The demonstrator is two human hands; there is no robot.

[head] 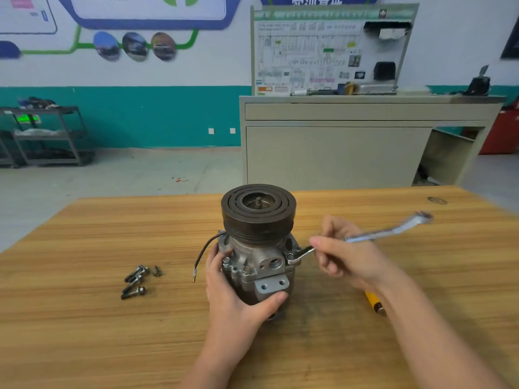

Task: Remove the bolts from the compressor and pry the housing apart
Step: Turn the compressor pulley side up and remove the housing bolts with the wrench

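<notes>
Centrally, low in the frame, our compressor stands upright on the wooden table. Our left hand wraps its lower body. Our right hand, just right of it, grips a wrench seated on a bolt. Removed bolts lie further left.

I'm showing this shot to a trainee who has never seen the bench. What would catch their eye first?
The compressor standing upright mid-table, dark pulley on top, the left hand gripping its body. Next, the right hand holding a wrench seated on a bolt at the housing's right side. Left of it, loose bolts lie on the table.
</notes>
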